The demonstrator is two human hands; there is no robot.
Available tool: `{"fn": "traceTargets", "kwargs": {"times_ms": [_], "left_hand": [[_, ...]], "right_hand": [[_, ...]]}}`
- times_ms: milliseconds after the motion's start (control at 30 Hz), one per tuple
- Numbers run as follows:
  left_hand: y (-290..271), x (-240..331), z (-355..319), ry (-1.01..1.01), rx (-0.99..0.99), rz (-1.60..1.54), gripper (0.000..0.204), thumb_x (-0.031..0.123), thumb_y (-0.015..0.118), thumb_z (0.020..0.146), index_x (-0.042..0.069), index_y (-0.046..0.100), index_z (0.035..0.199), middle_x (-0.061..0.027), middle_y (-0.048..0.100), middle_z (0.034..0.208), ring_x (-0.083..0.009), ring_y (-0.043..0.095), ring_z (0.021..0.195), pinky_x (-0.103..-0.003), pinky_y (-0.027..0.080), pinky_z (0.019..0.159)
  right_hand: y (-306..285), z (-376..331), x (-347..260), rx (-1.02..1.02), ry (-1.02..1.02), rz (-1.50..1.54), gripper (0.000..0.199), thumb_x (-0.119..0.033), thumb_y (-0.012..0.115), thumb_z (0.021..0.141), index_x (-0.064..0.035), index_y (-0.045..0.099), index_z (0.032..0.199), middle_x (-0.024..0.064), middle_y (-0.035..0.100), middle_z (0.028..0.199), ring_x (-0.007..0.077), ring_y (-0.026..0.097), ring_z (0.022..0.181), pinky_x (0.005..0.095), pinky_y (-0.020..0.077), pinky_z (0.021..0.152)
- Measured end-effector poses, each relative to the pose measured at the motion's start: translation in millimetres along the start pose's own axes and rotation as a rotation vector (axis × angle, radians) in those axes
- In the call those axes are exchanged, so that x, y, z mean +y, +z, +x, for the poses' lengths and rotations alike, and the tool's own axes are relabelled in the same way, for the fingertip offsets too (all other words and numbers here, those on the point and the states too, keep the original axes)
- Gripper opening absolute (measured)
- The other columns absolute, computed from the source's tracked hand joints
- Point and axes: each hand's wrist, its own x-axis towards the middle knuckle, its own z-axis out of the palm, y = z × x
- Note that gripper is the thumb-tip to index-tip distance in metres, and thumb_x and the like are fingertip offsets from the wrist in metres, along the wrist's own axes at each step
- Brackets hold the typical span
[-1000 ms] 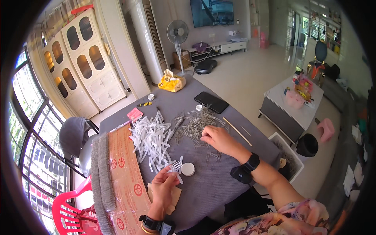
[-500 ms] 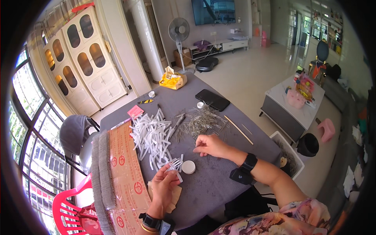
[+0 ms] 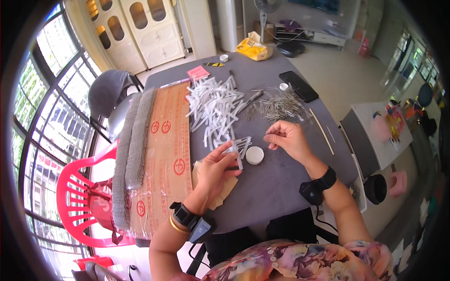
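Observation:
My left hand (image 3: 216,169) is closed around a small white strip (image 3: 240,161), with several thin silvery prongs fanning out from its far side. Close to these prongs stands a round white tub (image 3: 254,155). To the right of the tub, my right hand (image 3: 291,141) has thumb and forefinger pinched together; anything between them is too small to make out. A heap of white strips (image 3: 215,105) lies beyond my left hand. Past my right hand spreads a loose pile of thin metal pins (image 3: 280,108). A tan sheet (image 3: 222,193) lies partly under my left hand.
Brown cardboard wrapped in clear film (image 3: 164,140) covers the table's left side, beside rolled grey fabric (image 3: 136,154). A wooden stick (image 3: 322,133) and black phone (image 3: 304,89) lie right. A yellow bag (image 3: 254,47) stands at the far end. A red chair (image 3: 70,187) stands left.
The head view has tilted down and turned left, so the table appears higher and farther right. Both hands keep their closed poses, near the white tub.

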Motion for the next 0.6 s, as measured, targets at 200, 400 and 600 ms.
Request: {"fn": "traceTargets", "kwargs": {"times_ms": [200, 400, 600], "left_hand": [[-4, -2, -2, -0.021, 0.01, -0.02, 0.036, 0.005, 0.058, 0.081, 0.007, 0.049, 0.116, -0.0059, 0.061, 0.088, -0.0112, 0.06, 0.072, -0.024, 0.054, 0.058], [-4, -5, -1, -0.005, -0.003, -0.038, 0.036, 0.004, 0.059, 0.08, 0.006, 0.049, 0.114, -0.0059, 0.061, 0.089, -0.0126, 0.06, 0.073, -0.026, 0.055, 0.059], [-5, -4, -1, 0.004, -0.023, -0.063, 0.034, 0.003, 0.06, 0.08, 0.007, 0.05, 0.112, -0.0056, 0.06, 0.089, -0.0126, 0.061, 0.073, -0.025, 0.055, 0.059]], "right_hand": [[20, -11, -4, -0.116, 0.034, -0.124, 0.007, -0.006, 0.064, 0.077, -0.0009, 0.061, 0.08, 0.0026, 0.061, 0.066, 0.0049, 0.055, 0.056, 0.0183, 0.045, 0.051], [-5, -5, 4, -0.052, -0.253, -0.473, 0.01, -0.007, 0.061, 0.078, 0.0006, 0.062, 0.084, 0.0063, 0.062, 0.072, 0.0091, 0.059, 0.063, 0.0238, 0.0453, 0.054], [-6, -7, -8, 0.003, -0.199, -0.581, 0.008, -0.007, 0.064, 0.075, -0.0011, 0.064, 0.081, 0.006, 0.061, 0.074, 0.0118, 0.058, 0.063, 0.024, 0.0444, 0.056]]}}
